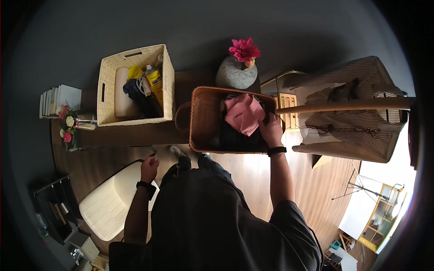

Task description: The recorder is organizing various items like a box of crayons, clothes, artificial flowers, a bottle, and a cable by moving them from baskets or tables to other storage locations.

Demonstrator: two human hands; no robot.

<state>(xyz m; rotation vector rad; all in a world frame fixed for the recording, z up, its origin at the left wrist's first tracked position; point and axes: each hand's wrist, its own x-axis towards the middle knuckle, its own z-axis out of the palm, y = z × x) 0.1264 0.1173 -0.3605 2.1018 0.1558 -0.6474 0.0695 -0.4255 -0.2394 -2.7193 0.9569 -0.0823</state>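
Note:
A brown woven basket (pixel 199 135) with a side handle stands in front of me at the shelf's right end. In it a crumpled pink cloth (pixel 244 113) lies over dark fabric (pixel 233 137). My right hand (pixel 272 131) reaches in over the basket's near right side, its curled fingers closed at the cloth's right edge; the fingertips are partly hidden. Away from the basket, my left hand (pixel 149 169) hangs low at the left, above a white padded chair (pixel 110 198). Its fingers are loosely curled, and nothing shows in them.
A cream woven basket (pixel 169 86) with a spray can (pixel 154 83) and other items shares the dark shelf (pixel 135 137). Behind the brown basket stands a grey round vase (pixel 235 74) with a pink flower. Striped shirts (pixel 348 86) hang from a wooden rail (pixel 343 107) at the right.

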